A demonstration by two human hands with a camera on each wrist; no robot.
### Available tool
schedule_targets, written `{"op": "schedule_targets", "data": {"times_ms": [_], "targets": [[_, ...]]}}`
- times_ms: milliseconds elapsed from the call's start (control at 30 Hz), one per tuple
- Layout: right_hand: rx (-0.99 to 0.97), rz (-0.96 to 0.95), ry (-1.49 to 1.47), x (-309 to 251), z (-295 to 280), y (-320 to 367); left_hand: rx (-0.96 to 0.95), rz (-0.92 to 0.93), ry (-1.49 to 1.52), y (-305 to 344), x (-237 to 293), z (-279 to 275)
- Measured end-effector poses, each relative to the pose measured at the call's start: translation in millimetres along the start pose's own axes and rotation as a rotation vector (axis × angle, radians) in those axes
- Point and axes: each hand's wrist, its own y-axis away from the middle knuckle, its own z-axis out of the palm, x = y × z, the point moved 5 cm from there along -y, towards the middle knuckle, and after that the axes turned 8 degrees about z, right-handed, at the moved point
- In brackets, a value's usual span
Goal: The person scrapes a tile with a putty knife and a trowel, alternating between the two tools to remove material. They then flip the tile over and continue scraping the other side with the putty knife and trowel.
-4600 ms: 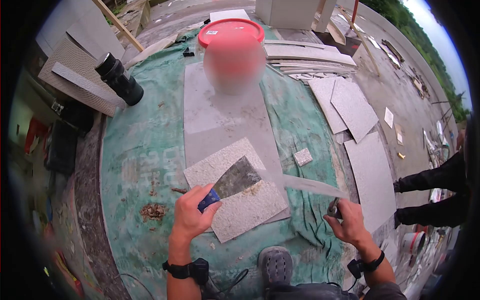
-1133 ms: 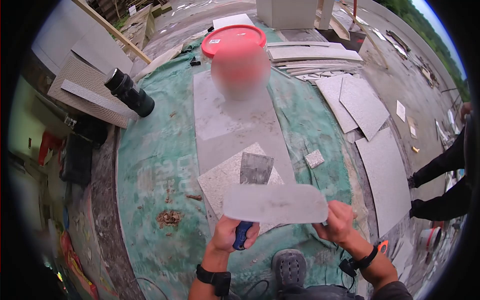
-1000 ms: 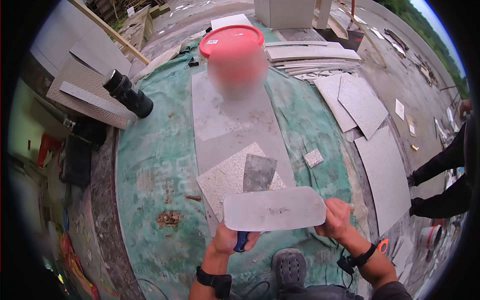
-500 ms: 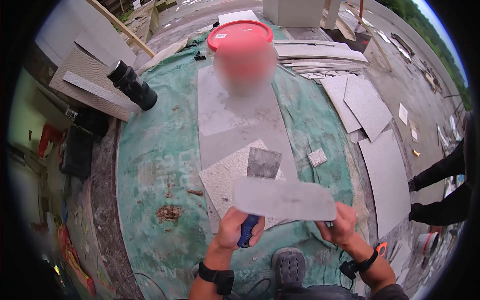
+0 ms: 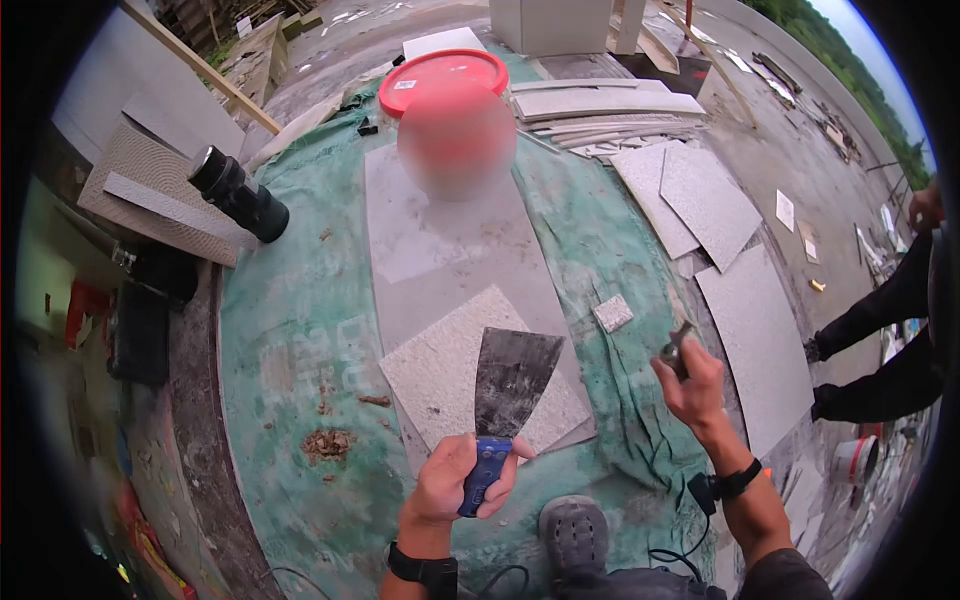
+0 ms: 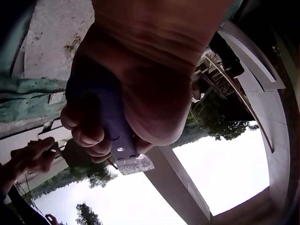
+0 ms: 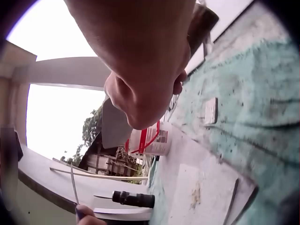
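My left hand [image 5: 445, 478] grips the blue handle of a putty knife [image 5: 515, 375]. Its wide, dark, smeared blade points away from me and overlaps a rough-textured pale tile [image 5: 435, 375] in the head view. To the right, my right hand [image 5: 693, 385] curls round the handle of a trowel [image 7: 114, 127]. The trowel's flat grey blade shows past the hand in the right wrist view; from the head only the dark handle end shows. The left wrist view has the fingers wrapped round the blue handle [image 6: 115, 124], with a bit of blade beyond.
Beneath the tile lies a long grey board [image 5: 455, 270] on a green cloth [image 5: 290, 350]. A red-lidded bucket [image 5: 440, 80], a black flask [image 5: 240, 195], a small tile piece [image 5: 613, 314] and cut panels [image 5: 760, 345] surround it. Another person's legs [image 5: 875, 360] stand at right.
The trowel, earlier held flat across in front of the putty knife, has swung away to the right with my right hand. The putty knife's blade is now uncovered and stays in my left hand.
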Motion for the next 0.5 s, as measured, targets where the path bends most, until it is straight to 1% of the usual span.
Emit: {"op": "schedule_targets", "data": {"times_ms": [33, 100, 133, 167, 233, 267, 333, 400, 433, 500], "targets": [[0.002, -0.022, -0.009, -5, 0, -4, 0.004, 0.023, -0.007, 0, 2, -4], [0.080, 0.145, -0.157, -10, -18, 5, -0.030, -0.019, -0.018, 7, -4, -12], [0.086, 0.093, -0.169, -18, -22, 6, -0.032, -0.028, -0.025, 7, -3, -13], [0.091, 0.102, -0.171, -24, -27, 8, -0.032, -0.026, 0.013, 6, -3, -13], [0.008, 0.057, -0.178, -38, -29, 10, -0.033, -0.032, 0.049, 4, -4, -11], [0.008, 0.037, -0.179, -40, -29, 12, -0.035, -0.038, 0.042, 3, -4, -8], [0.006, 0.027, -0.181, -44, -31, 13, -0.037, -0.040, 0.029, 1, -4, -7], [0.007, 0.021, -0.179, -47, -33, 15, -0.076, 0.007, 0.087, -2, -4, -7], [0.016, 0.049, -0.195, -47, -34, 16, -0.077, 0.005, 0.087, -5, -4, -5], [0.023, 0.076, -0.209, -45, -36, 20, 0.110, 0.135, -0.471, -15, 7, -9]]}}
